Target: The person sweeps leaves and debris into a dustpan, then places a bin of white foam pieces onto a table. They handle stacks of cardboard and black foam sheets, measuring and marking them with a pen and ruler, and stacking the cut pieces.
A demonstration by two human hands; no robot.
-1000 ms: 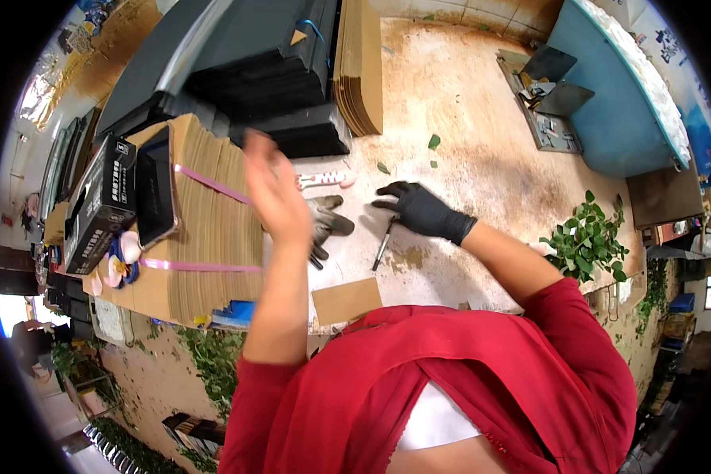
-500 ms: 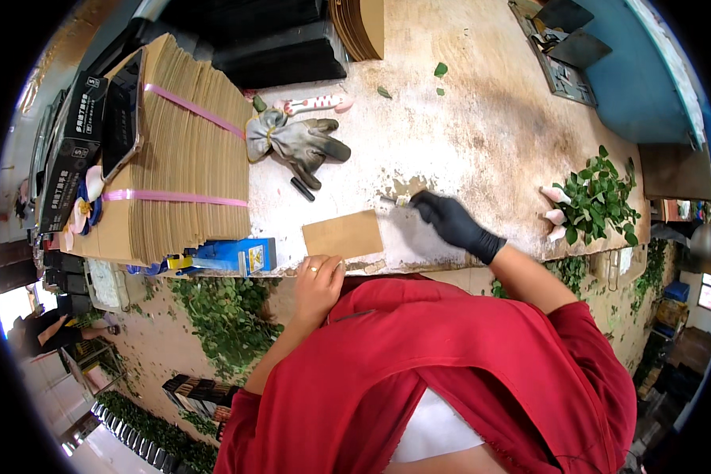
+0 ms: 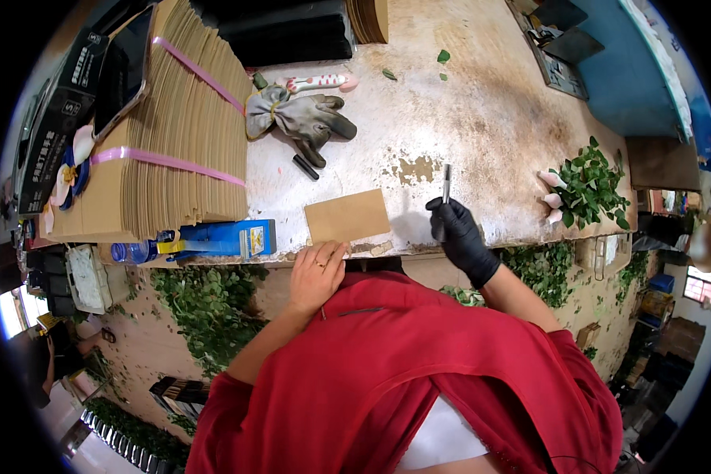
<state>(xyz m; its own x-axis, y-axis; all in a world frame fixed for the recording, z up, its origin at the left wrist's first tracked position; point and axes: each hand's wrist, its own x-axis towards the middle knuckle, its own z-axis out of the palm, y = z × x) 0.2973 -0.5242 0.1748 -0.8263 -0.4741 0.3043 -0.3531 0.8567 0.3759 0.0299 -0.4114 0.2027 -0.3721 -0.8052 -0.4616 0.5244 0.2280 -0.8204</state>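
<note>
My left hand point(image 3: 318, 272), bare with a ring, rests at the table's near edge. Its fingers lie close together, their tips by the lower edge of a small brown cardboard piece point(image 3: 347, 216). In a black glove, my right hand point(image 3: 460, 237) is closed around a slim marker pen point(image 3: 447, 183), which points up and away from me. The pen is held to the right of the cardboard, apart from it. A black pen cap point(image 3: 306, 167) lies beyond the cardboard, below a grey work glove point(image 3: 304, 122) tied at its cuff.
Bundled cardboard sheets point(image 3: 186, 134) with pink straps stand at the left. A blue box point(image 3: 227, 239) sits by the near edge. Pale rosebuds with leafy stems point(image 3: 588, 189) lie at the right. A striped handled tool point(image 3: 316, 82) lies behind the glove. A person point(image 3: 43, 359) is at far left.
My right hand has drawn nearer to me and turned, so the pen now points up instead of left. My left hand stays by the cardboard. The whole view has shifted slightly.
</note>
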